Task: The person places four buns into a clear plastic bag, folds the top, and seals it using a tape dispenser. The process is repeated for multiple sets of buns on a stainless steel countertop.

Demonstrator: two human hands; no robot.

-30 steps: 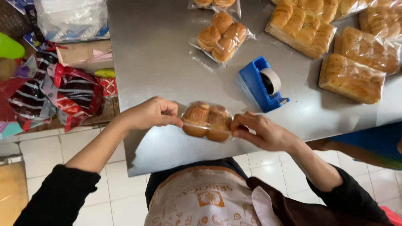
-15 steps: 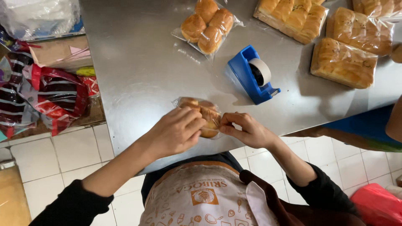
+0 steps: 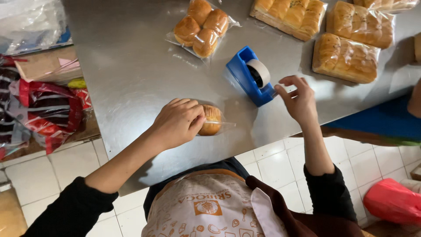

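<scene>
Brushed, dully shiny metal table (image 3: 131, 79); glossy blue plastic tape dispenser (image 3: 245, 77); clear crinkly film on the buns (image 3: 210, 120).

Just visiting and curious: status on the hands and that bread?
Left hand pressing bagged bun on table. Right hand open at blue tape dispenser. Nothing between.

One blue plastic tape dispenser (image 3: 250, 75) sits mid-desk. Two clear bags of round golden buns: one far (image 3: 201, 27), one near (image 3: 211, 120). Three wrapped rectangular pull-apart loaves (a fourth is cut off) far right (image 3: 289, 14) (image 3: 360, 24) (image 3: 344, 58).

Clear bags of golden buns (image 3: 202, 27) and loaves (image 3: 346, 57) lie on the steel table (image 3: 131, 74); red wrappers (image 3: 48, 109) left.
</scene>
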